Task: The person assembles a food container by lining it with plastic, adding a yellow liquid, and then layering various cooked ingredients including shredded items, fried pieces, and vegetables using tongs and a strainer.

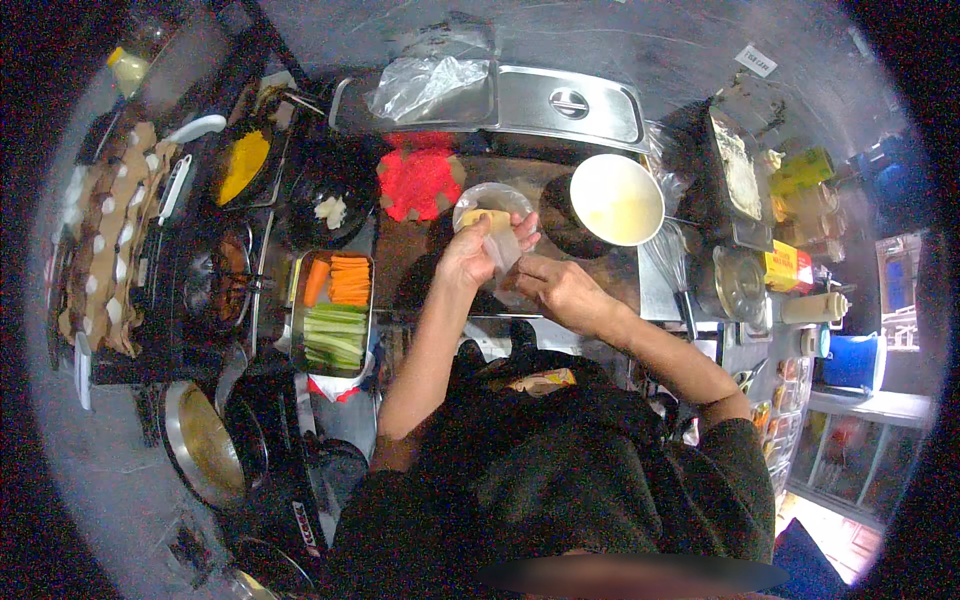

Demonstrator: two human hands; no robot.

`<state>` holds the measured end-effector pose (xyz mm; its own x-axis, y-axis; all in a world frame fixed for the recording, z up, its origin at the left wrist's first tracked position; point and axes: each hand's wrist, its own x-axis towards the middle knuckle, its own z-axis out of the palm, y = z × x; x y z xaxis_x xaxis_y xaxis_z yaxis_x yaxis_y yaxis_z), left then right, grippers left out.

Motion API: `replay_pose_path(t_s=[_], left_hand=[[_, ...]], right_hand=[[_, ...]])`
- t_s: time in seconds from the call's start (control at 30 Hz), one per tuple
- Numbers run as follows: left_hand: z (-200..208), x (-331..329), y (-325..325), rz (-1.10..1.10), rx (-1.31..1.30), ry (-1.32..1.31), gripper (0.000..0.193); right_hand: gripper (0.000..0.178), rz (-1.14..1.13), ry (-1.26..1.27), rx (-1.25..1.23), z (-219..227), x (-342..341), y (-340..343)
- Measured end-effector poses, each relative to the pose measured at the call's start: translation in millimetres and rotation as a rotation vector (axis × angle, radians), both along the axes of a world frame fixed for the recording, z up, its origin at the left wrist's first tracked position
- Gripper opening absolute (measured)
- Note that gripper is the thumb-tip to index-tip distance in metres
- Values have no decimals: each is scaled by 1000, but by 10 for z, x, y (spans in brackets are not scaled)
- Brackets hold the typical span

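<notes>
My left hand (470, 250) holds a small yellowish food piece (487, 219) together with a thin clear plastic sheet, just over a clear plastic bag (492, 197) on the counter. My right hand (556, 287) pinches the lower edge of that sheet (506, 250), right beside the left hand. Both forearms come up from the lower middle over my dark shirt. A white bowl of pale liquid (617, 199) stands just to the right of the hands.
A metal tray of carrot and cucumber sticks (335, 310) lies at the left. Beyond it are a red chopped heap (420, 180), a dark bowl (330, 205), a yellow food tray (243, 165), egg cartons (110, 240) and a lidded steel container (570, 103). Bottles and tins crowd the right.
</notes>
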<state>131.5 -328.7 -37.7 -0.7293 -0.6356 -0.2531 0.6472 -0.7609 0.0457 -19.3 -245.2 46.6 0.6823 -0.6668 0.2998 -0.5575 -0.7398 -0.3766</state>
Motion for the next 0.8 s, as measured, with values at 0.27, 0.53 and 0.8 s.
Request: replay_pose_path(t_s=[0.27,0.53,0.8], left_hand=[[-820,120,-227,-133,-58,123,9],[69,55,26,58,-72,-639,7],[51,135,-401,-391,139,-723,19]], right_hand=[[23,-229,-132,256,355,-10,-19],[39,-428,-912,1637,-429,193,-220],[28,-327,-292,962,-951,124,-397]])
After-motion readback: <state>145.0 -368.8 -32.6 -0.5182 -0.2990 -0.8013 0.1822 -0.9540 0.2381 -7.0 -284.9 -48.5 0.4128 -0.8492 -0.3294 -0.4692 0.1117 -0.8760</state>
